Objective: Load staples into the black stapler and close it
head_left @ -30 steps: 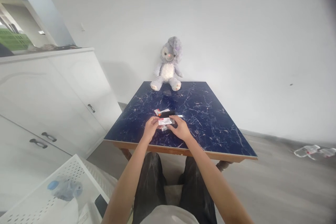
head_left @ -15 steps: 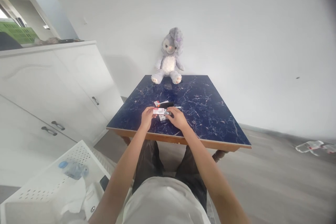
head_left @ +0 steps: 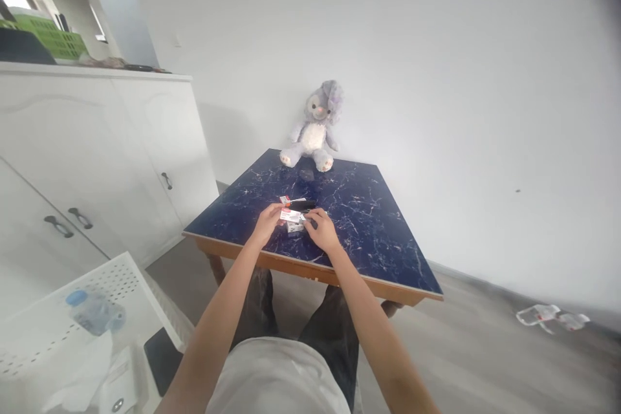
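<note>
Two hands meet over a cluster of small items near the front edge of the dark blue marble-patterned table (head_left: 369,220). Far left stands a white cabinet (head_left: 97,162), with a white perforated basket (head_left: 121,278) below it holding a plastic bottle (head_left: 94,312). The left hand (head_left: 268,222) has its fingers curled round the end of a small white box with a red stripe (head_left: 290,215), pinching it just above the tabletop. Beneath it sits another small white box (head_left: 294,227), and behind lie a further red-and-white box (head_left: 290,200) and a black bar-shaped object (head_left: 303,205). The right hand (head_left: 321,231) rests partly closed against the cluster; whether it grips anything cannot be told. The held box looks light and stiff but crushable, best pinched by its narrow ends. A grey plush rabbit (head_left: 315,126) sits at the table's far edge, and clear plastic litter (head_left: 550,317) lies on the floor, far right.
</note>
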The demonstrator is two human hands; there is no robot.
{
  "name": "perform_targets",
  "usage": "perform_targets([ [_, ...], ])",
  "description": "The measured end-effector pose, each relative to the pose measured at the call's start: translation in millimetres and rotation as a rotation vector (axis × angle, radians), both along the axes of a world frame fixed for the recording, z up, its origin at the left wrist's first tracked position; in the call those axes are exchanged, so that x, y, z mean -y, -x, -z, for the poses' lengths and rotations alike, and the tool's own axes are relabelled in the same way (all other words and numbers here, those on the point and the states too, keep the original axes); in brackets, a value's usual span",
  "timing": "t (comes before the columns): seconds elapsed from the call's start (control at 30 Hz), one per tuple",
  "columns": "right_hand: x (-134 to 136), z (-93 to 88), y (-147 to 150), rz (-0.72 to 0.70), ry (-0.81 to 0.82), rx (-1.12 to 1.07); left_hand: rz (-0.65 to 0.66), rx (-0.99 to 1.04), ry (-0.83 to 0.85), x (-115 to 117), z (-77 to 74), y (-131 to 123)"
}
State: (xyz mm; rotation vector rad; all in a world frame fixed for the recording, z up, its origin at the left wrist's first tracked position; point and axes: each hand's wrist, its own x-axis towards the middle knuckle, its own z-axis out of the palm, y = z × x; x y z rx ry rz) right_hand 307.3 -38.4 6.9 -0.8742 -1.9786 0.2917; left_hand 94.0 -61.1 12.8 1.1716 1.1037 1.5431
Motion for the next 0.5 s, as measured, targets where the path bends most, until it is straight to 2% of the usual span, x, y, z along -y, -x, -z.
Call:
perform_targets([
  [0.27,-2.7,4.1,1.8,-0.007,-0.061,0.032,0.049,-0.074,0.009,1.1,0.6,3.6],
  [0.5,-1.8,1.5,2.4,0.100,-0.093,0.059,0.033,-0.086,0.039,-0.7,0.5,2.9],
])
